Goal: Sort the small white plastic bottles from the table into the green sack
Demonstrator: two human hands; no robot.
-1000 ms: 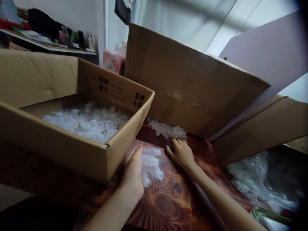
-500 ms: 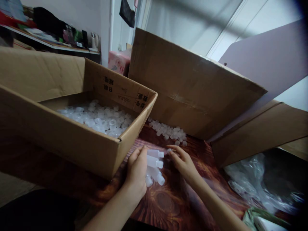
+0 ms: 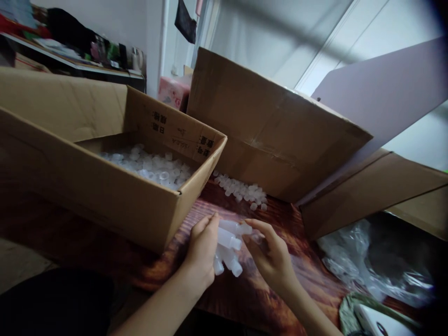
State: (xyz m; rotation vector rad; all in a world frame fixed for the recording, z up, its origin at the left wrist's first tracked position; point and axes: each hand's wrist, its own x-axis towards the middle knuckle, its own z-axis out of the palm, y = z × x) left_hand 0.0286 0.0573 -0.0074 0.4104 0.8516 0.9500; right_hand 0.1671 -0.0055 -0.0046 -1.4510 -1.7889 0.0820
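Note:
My left hand (image 3: 203, 252) is wrapped round several translucent plastic bottles (image 3: 228, 239), their narrow necks pointing right. At the neck of the uppermost bottle, my right hand (image 3: 271, 252) pinches a small translucent cap (image 3: 247, 228) between thumb and forefinger. Another small clear piece (image 3: 258, 239) shows inside the right hand's curled fingers, too blurred to make out. Beyond the hands, a pile of loose white caps (image 3: 241, 189) lies on the wood-patterned table (image 3: 241, 298). Many more small translucent caps (image 3: 154, 163) fill the bottom of the open cardboard box on the left.
The open cardboard box (image 3: 136, 205) stands close beside my left hand. A tall cardboard box (image 3: 273, 126) rises behind the loose pile. To the right is another open box (image 3: 353, 196) with clear plastic bags (image 3: 353, 252). A white device (image 3: 378, 319) lies at the lower right.
My right hand has moved in to the uppermost bottle, bringing the small cap from just right of it onto the neck. My left hand keeps its hold on the bottles.

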